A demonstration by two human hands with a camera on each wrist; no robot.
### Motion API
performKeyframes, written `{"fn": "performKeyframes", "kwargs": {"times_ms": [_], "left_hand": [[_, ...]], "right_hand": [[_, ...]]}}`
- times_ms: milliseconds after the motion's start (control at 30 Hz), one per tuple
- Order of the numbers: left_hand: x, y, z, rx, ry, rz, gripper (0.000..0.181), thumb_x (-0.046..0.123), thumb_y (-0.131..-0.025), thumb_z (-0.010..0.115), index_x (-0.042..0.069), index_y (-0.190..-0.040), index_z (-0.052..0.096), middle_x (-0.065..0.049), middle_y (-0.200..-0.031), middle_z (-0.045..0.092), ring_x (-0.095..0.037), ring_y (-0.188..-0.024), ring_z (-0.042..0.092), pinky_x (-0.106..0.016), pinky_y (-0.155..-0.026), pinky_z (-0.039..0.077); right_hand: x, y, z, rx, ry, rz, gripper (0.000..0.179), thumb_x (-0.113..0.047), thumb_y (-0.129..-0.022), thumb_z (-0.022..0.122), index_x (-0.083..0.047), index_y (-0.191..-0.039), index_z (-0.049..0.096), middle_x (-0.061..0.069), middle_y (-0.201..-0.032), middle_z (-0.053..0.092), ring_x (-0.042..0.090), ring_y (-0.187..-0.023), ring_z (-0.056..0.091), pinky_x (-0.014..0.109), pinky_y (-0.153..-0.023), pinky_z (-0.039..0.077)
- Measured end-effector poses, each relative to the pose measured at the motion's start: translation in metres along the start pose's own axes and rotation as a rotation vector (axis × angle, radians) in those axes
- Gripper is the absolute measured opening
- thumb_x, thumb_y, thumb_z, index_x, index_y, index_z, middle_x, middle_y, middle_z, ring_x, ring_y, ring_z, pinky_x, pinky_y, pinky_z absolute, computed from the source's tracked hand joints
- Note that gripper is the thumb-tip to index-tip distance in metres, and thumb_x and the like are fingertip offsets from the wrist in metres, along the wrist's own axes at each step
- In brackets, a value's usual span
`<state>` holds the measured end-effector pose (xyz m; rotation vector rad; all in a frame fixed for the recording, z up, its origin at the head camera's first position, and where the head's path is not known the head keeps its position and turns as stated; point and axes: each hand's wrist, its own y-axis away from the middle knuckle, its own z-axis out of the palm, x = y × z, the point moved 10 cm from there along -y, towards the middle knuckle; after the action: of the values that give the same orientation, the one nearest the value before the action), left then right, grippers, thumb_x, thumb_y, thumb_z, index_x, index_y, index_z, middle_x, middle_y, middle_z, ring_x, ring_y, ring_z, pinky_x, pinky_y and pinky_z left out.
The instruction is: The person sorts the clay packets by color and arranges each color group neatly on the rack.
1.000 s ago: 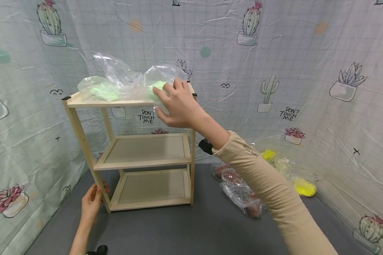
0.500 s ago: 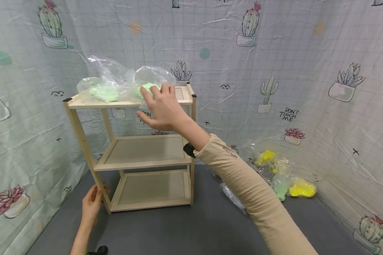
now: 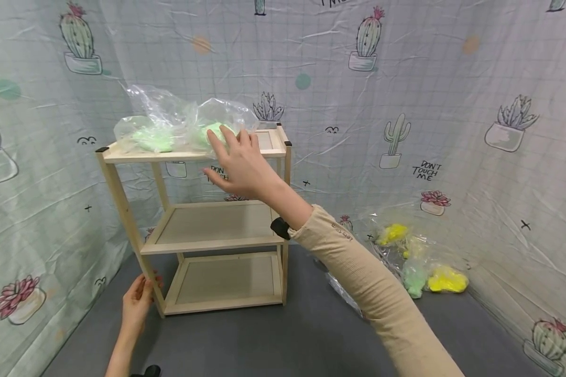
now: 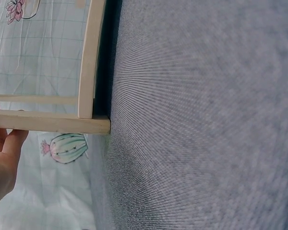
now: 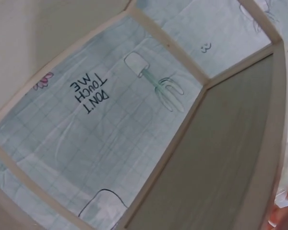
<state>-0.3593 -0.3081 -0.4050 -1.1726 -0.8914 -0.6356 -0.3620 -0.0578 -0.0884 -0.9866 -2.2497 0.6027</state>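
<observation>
A pale wooden three-tier shelf rack (image 3: pixel 217 244) stands upright on the dark grey surface. My left hand (image 3: pixel 138 303) grips its left front post low down; in the left wrist view, fingers (image 4: pixel 12 143) show around the post (image 4: pixel 48 120). On the top tier lie two clear plastic bags with light green contents, a left bag (image 3: pixel 152 139) and a right bag (image 3: pixel 212 131). My right hand (image 3: pixel 245 165) is at the right bag's front, fingers spread against it and thumb apart below the tier's edge. The right wrist view catches only part of that hand (image 5: pixel 285 211).
Right of the rack lie clear bags with yellow contents (image 3: pixel 445 279) and a green bag (image 3: pixel 414 277). Other bags are partly hidden behind my right sleeve (image 3: pixel 358 272). A cactus-print sheet (image 3: pixel 330 94) surrounds the surface.
My right hand moved left along the top tier, and the right green bag shifted left with it, baring the tier's right end. Since half a second ago little has moved. The left hand stayed on the post.
</observation>
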Motion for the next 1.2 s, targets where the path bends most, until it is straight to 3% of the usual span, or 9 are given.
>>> {"fn": "performKeyframes", "kwargs": {"times_ms": [100,367,633,800,933,1033,1200], "left_hand": [[-0.001,0.001,-0.001,0.012,-0.038,-0.015,0.027,0.007,-0.093,0.041,-0.007,-0.115,0.050,0.015,-0.089,0.066,0.002,-0.077,0.063,-0.015,-0.061,0.048],[0.000,0.002,0.000,0.009,-0.037,-0.021,0.025,0.007,-0.093,0.041,-0.003,-0.113,0.052,0.015,-0.090,0.066,0.002,-0.077,0.063,-0.014,-0.062,0.047],[-0.001,0.002,-0.001,0.017,-0.036,-0.017,0.030,0.007,-0.093,0.040,-0.012,-0.116,0.046,0.014,-0.089,0.066,0.003,-0.077,0.063,-0.014,-0.061,0.047],[0.001,0.003,-0.003,0.024,-0.025,-0.007,0.023,0.005,-0.093,0.040,0.001,-0.111,0.055,0.014,-0.088,0.066,0.002,-0.077,0.063,-0.013,-0.062,0.047],[0.001,0.003,-0.003,0.021,-0.018,-0.011,0.023,0.005,-0.093,0.041,0.010,-0.108,0.057,0.014,-0.087,0.066,0.002,-0.077,0.063,-0.012,-0.062,0.046],[0.000,0.003,-0.003,0.014,-0.031,-0.016,0.023,0.005,-0.093,0.041,0.008,-0.109,0.056,0.015,-0.088,0.066,0.003,-0.077,0.063,-0.012,-0.062,0.046],[-0.002,0.001,-0.002,0.017,-0.079,-0.029,0.024,0.007,-0.093,0.041,0.007,-0.111,0.056,0.017,-0.089,0.065,0.003,-0.077,0.062,-0.013,-0.061,0.046]], "right_hand": [[-0.002,0.009,-0.005,0.048,-0.022,-0.028,0.064,-0.048,-0.091,0.036,-0.009,-0.140,0.026,0.018,-0.143,0.029,0.033,-0.120,0.039,0.044,-0.098,0.026],[0.001,0.037,-0.016,0.125,-0.019,-0.084,0.061,-0.043,-0.091,0.041,-0.009,-0.140,0.028,0.020,-0.146,0.019,0.032,-0.135,0.021,0.045,-0.105,0.020],[0.007,0.066,-0.028,0.249,-0.011,-0.155,0.058,-0.039,-0.089,0.048,-0.006,-0.135,0.037,0.017,-0.141,0.032,0.033,-0.130,0.028,0.044,-0.102,0.024],[0.014,0.094,-0.033,0.334,-0.029,-0.200,0.054,-0.033,-0.085,0.055,-0.004,-0.130,0.043,0.016,-0.135,0.041,0.032,-0.124,0.035,0.045,-0.096,0.029],[0.027,0.118,-0.031,0.365,-0.056,-0.206,0.051,-0.027,-0.082,0.060,-0.005,-0.127,0.047,0.016,-0.130,0.046,0.032,-0.119,0.040,0.045,-0.092,0.031],[0.044,0.137,-0.027,0.383,-0.090,-0.198,0.048,-0.022,-0.081,0.062,-0.005,-0.124,0.051,0.015,-0.124,0.050,0.033,-0.113,0.043,0.047,-0.091,0.032],[0.078,0.175,-0.017,0.422,-0.105,-0.180,0.033,-0.021,-0.089,0.048,-0.003,-0.115,0.057,0.016,-0.112,0.057,0.034,-0.103,0.048,0.049,-0.086,0.033]]}}
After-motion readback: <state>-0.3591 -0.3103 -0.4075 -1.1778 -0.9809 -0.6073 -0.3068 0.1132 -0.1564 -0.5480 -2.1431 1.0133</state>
